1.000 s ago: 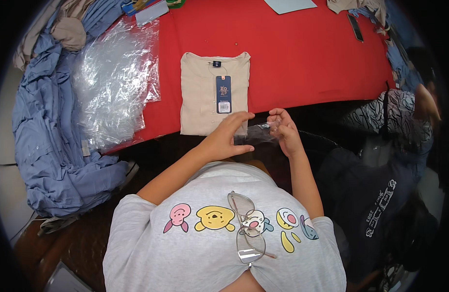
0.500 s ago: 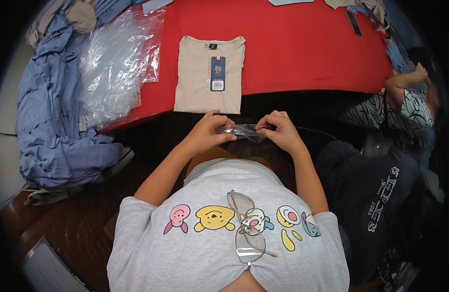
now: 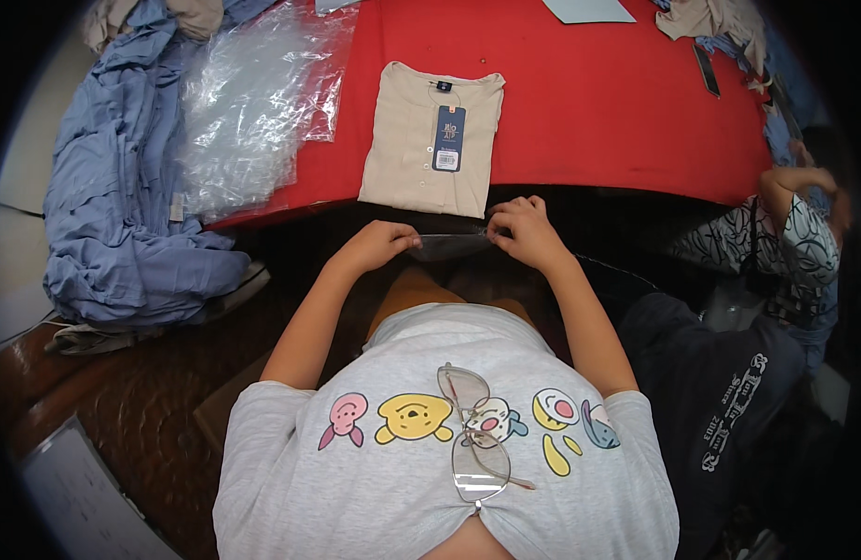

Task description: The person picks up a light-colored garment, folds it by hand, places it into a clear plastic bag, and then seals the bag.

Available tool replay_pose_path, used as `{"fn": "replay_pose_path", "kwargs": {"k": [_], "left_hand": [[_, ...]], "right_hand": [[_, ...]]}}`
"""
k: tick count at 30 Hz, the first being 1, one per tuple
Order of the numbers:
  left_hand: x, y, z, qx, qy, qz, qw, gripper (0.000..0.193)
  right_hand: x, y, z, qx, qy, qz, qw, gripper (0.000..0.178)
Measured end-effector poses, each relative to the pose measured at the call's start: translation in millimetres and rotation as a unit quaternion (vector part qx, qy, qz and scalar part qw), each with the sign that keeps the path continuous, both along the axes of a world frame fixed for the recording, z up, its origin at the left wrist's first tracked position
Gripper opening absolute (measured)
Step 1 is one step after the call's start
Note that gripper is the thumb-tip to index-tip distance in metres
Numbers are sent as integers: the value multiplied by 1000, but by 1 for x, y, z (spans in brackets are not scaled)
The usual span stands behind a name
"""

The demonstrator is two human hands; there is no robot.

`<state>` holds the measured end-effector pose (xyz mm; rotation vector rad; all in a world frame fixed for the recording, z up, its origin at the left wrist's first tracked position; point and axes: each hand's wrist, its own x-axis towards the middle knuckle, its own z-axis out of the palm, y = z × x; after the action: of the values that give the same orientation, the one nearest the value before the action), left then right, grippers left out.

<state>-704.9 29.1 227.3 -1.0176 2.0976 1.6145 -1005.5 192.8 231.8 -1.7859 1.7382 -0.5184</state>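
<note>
A clear plastic bag [image 3: 452, 246] is stretched between my hands, just below the table's near edge. My left hand [image 3: 384, 245] pinches one end of it. The fingers of my right hand [image 3: 522, 230] close on the other end. Just beyond my hands lies a folded beige shirt [image 3: 402, 140], its neckline away from me. A dark blue hang tag [image 3: 448, 138] rests on its front beside the row of buttons.
The table has a red cloth [image 3: 626, 112]. Clear plastic bags [image 3: 253, 121] lie spread at its left, beside a heap of blue garments [image 3: 113, 196]. A phone [image 3: 706, 70] lies far right. Another person's arm [image 3: 787, 187] shows at the right; a dark garment [image 3: 692, 373] is nearer.
My hands have spread a little apart, and the crumpled plastic between them is now pulled straighter. The whole view has shifted slightly, with the table things appearing further right.
</note>
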Motion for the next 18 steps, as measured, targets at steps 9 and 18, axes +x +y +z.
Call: {"fn": "replay_pose_path", "kwargs": {"k": [9,18], "left_hand": [[6,-17,22,-121,73,175,974,28],[19,-36,25,-267,3,179,947,22]], "right_hand": [[-11,-55,24,3,25,-36,999,13],[12,-96,9,12,16,-44,999,16]]}}
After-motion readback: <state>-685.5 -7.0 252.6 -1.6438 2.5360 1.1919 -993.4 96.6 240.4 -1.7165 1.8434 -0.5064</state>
